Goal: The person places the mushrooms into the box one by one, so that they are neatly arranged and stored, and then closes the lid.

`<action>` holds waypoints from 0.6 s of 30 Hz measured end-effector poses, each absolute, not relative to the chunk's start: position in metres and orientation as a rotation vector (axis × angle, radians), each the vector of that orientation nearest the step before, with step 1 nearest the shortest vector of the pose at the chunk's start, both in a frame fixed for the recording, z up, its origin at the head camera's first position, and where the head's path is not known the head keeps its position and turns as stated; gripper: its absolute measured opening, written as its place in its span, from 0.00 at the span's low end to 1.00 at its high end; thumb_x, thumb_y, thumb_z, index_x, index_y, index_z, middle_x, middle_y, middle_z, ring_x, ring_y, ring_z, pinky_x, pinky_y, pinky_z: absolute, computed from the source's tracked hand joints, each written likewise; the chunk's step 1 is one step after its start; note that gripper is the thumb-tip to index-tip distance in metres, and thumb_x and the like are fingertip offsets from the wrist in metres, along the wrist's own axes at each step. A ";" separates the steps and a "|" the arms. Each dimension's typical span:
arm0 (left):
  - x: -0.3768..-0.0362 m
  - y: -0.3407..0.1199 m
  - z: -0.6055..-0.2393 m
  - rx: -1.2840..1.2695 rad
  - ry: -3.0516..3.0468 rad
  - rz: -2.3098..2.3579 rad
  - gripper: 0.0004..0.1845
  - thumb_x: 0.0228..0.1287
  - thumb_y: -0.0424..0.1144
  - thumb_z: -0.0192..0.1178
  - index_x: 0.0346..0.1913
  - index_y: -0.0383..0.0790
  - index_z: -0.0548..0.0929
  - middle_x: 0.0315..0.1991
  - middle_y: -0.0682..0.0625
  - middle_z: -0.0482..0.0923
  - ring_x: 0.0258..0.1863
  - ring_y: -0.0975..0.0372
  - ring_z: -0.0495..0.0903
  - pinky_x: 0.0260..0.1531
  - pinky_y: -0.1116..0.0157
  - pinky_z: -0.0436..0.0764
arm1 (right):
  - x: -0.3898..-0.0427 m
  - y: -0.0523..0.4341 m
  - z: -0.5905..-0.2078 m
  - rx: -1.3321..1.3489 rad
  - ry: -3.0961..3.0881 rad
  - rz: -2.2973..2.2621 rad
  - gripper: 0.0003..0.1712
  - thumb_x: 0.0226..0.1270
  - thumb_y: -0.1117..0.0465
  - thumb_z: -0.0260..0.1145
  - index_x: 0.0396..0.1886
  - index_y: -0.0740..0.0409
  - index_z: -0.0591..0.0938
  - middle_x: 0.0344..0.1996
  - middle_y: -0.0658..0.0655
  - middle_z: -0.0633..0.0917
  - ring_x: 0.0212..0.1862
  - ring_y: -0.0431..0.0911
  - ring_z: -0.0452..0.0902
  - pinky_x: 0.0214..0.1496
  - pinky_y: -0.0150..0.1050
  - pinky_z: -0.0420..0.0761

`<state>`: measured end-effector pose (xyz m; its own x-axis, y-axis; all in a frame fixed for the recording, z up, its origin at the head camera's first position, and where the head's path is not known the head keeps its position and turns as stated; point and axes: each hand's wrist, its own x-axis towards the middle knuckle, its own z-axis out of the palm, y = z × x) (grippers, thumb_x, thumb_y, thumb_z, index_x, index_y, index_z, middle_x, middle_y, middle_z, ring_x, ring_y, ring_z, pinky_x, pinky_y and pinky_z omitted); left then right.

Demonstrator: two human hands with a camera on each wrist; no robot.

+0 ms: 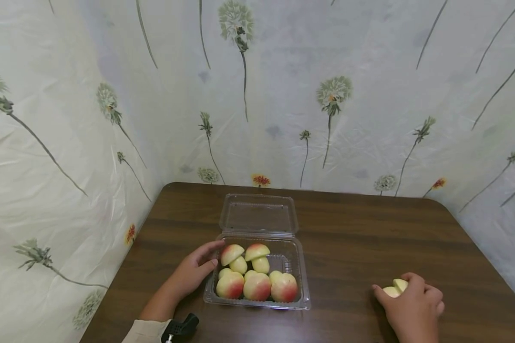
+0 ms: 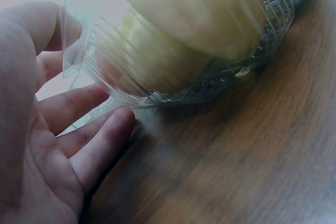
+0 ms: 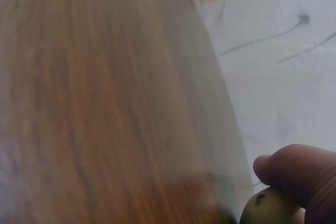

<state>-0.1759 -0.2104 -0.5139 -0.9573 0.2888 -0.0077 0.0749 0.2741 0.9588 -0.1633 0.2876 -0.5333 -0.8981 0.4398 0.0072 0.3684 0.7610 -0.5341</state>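
A clear plastic clamshell container (image 1: pixel 306 295) stands with its lid folded back, holding several mushroom-shaped pieces (image 1: pixel 257 286), pale yellow with a red blush. Two lie in the back row and three in front. My left hand (image 1: pixel 189 271) holds the container's left rim, thumb over the edge and the other fingers along the outer wall (image 2: pixel 121 90). Well to the right, my right hand (image 1: pixel 414 300) grips another pale yellow piece (image 1: pixel 396 289) between thumb and fingers, low over the table. Part of that piece (image 3: pixel 270 208) shows in the right wrist view's lower corner, with a small dark mark.
The dark brown wooden table (image 1: pixel 339 247) has rounded back corners. The transparent lid (image 1: pixel 258 214) lies open toward the back edge. A pale curtain (image 1: pixel 283 119) with a dandelion print hangs behind and at both sides. A black wrist strap (image 1: pixel 180 327) is on the left forearm.
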 end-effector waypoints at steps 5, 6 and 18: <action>-0.175 -0.210 -0.513 0.338 2.353 1.750 0.24 0.73 0.35 0.51 0.70 0.44 0.66 0.71 0.48 0.63 0.70 0.55 0.62 0.57 0.74 0.69 | -0.163 0.287 -0.532 -0.644 -2.844 0.855 0.57 0.47 0.25 0.65 0.64 0.62 0.64 0.55 0.79 0.59 0.54 0.68 0.55 0.29 0.47 0.68; -0.175 -0.210 -0.513 0.336 2.350 1.752 0.24 0.73 0.35 0.51 0.70 0.44 0.66 0.71 0.48 0.63 0.70 0.55 0.62 0.57 0.74 0.69 | -0.164 0.286 -0.532 -0.634 -2.847 0.856 0.57 0.47 0.25 0.66 0.64 0.61 0.65 0.55 0.78 0.59 0.53 0.67 0.55 0.27 0.45 0.68; -0.177 -0.209 -0.516 0.334 2.367 1.788 0.24 0.71 0.34 0.52 0.68 0.43 0.68 0.69 0.49 0.65 0.69 0.55 0.64 0.58 0.71 0.69 | -0.169 0.283 -0.535 -0.570 -2.870 0.896 0.55 0.50 0.29 0.67 0.67 0.61 0.65 0.59 0.75 0.58 0.54 0.65 0.56 0.27 0.41 0.68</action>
